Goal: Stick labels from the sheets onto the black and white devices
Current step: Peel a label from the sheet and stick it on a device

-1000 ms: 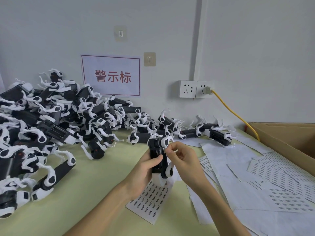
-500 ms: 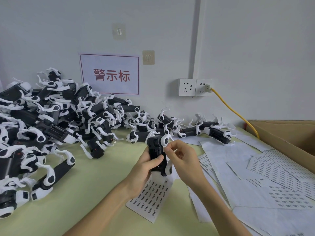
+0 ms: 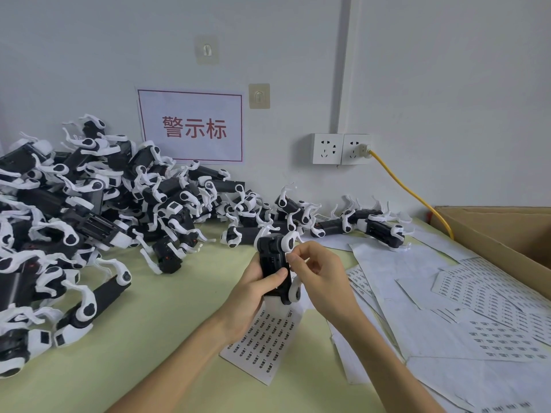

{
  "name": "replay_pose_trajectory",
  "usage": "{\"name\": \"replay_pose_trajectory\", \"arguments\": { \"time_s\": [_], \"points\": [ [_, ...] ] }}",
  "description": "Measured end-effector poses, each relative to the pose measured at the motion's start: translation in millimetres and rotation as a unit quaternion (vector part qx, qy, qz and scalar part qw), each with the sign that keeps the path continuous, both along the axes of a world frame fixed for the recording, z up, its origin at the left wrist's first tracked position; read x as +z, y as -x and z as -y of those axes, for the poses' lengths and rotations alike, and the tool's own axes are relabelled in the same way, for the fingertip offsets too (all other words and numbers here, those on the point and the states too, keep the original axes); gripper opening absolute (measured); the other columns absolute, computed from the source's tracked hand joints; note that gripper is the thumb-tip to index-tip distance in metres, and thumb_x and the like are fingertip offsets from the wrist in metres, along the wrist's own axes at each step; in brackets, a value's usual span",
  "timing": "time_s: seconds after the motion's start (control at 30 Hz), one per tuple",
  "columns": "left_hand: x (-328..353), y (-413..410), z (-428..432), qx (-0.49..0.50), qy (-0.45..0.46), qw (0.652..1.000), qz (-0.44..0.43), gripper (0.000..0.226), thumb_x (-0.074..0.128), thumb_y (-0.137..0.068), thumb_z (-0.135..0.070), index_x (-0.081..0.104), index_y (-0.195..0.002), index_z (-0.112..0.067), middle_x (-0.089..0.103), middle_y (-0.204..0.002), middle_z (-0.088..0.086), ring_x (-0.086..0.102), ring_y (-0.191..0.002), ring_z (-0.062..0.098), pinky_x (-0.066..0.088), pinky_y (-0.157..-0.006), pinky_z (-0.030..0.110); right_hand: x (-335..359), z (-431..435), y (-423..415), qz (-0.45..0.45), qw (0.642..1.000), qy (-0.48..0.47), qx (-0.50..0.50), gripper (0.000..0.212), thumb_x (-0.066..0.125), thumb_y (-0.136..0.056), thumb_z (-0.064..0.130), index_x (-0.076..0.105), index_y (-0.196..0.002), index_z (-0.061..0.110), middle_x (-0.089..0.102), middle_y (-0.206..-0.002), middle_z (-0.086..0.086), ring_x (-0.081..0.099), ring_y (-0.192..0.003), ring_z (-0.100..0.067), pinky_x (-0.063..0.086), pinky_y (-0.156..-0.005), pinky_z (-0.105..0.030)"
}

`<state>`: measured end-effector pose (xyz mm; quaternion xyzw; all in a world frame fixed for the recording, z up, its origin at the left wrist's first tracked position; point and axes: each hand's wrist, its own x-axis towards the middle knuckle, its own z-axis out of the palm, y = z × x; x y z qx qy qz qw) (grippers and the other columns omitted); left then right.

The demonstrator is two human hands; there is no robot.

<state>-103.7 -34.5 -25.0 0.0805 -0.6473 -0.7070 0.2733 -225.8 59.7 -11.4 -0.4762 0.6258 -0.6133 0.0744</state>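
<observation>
Table (image 3: 155,338): pale green top that bears everything listed below.
Pile (image 3: 89,210): many black and white devices heaped at the left and along the wall. Whether any of them carries a label cannot be told.
Sheets (image 3: 465,305): label sheets overlapping at the right, some with printed rows and some showing bare backing.
Box (image 3: 507,231): open carton at the far right, its contents hidden.
Near sheet (image 3: 262,347): one printed sheet lying under the hands, its rows mostly full.
Left hand (image 3: 250,299): wrapped round the device, with the thumb across its front face.
Right hand (image 3: 320,275): thumb and forefinger pinch the label at the device's right edge.
Device (image 3: 272,260): held upright above the near sheet, clear of the table.
Label (image 3: 288,258): small white tab at the fingertips, either touching the device's side or just off it; which one cannot be told.
Progress: judged to be one device mid-labelling, with the label not yet seen pressed flat. The size of the pile and the full rows suggest most of the work remains.
</observation>
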Motion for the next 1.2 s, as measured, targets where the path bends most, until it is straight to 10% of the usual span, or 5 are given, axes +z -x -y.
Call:
{"name": "replay_pose_trajectory", "arguments": {
  "time_s": [0.43, 0.73, 0.9, 1.03, 1.2],
  "points": [
    [-2.3, -0.7, 3.5, 0.028, 0.030, 0.999, 0.025, 0.051, 0.064, -0.087, -0.028, 0.055, -0.137, -0.022, 0.065, -0.131, 0.015, 0.060, -0.126, 0.032, 0.047, -0.110, 0.046, -1.3, 0.1, 2.0, 0.002, 1.000, -0.006, -0.008, 0.018, 0.068, -0.097, 0.022, 0.065, -0.079, 0.023, 0.063, -0.063, 0.016, 0.048, -0.054, -0.007, 0.037, -0.053, -0.017],
    [1.5, -1.4, 5.2, 0.021, -0.033, 0.999, 0.019, 0.038, 0.068, -0.086, -0.030, 0.066, -0.122, -0.018, 0.070, -0.098, 0.007, 0.068, -0.094, 0.020, 0.054, -0.082, 0.031, 0.4, -3.3, 1.5, 0.055, 0.998, -0.006, -0.006, 0.043, 0.079, -0.088, 0.037, 0.055, -0.065, 0.010, 0.066, -0.063, -0.015, 0.046, -0.056, -0.009, 0.040, -0.059, -0.028],
    [8.5, -3.9, 11.3, -0.024, -0.185, 0.982, 0.000, 0.055, 0.084, -0.073, -0.039, 0.065, -0.115, -0.010, 0.064, -0.094, 0.007, 0.065, -0.085, 0.022, 0.053, -0.077, 0.033, 2.4, -4.8, -7.4, -0.021, 1.000, 0.015, 0.009, 0.024, 0.065, -0.092, 0.039, 0.067, -0.074, 0.023, 0.065, -0.071, 0.013, 0.053, -0.065, -0.003, 0.041, -0.063, -0.016],
    [11.5, -7.9, 13.5, -0.006, -0.218, 0.976, -0.001, 0.056, 0.088, -0.067, -0.041, 0.059, -0.101, -0.008, 0.064, -0.080, 0.011, 0.067, -0.065, 0.022, 0.056, -0.057, 0.031, 0.9, -7.0, -10.3, -0.057, 0.995, -0.020, 0.078, 0.011, 0.065, -0.088, 0.037, 0.069, -0.090, 0.026, 0.071, -0.086, 0.009, 0.062, -0.075, -0.008, 0.046, -0.065, -0.020],
    [11.6, -7.2, 15.9, 0.031, -0.217, 0.976, -0.002, 0.045, 0.077, -0.077, -0.052, 0.069, -0.088, -0.009, 0.064, -0.084, 0.012, 0.067, -0.070, 0.023, 0.053, -0.069, 0.034, -5.3, -2.5, -14.2, -0.084, 0.994, -0.005, 0.070, 0.013, 0.068, -0.092, 0.040, 0.067, -0.085, 0.030, 0.071, -0.075, 0.008, 0.058, -0.064, -0.004, 0.039, -0.059, -0.014]
  ]
}}
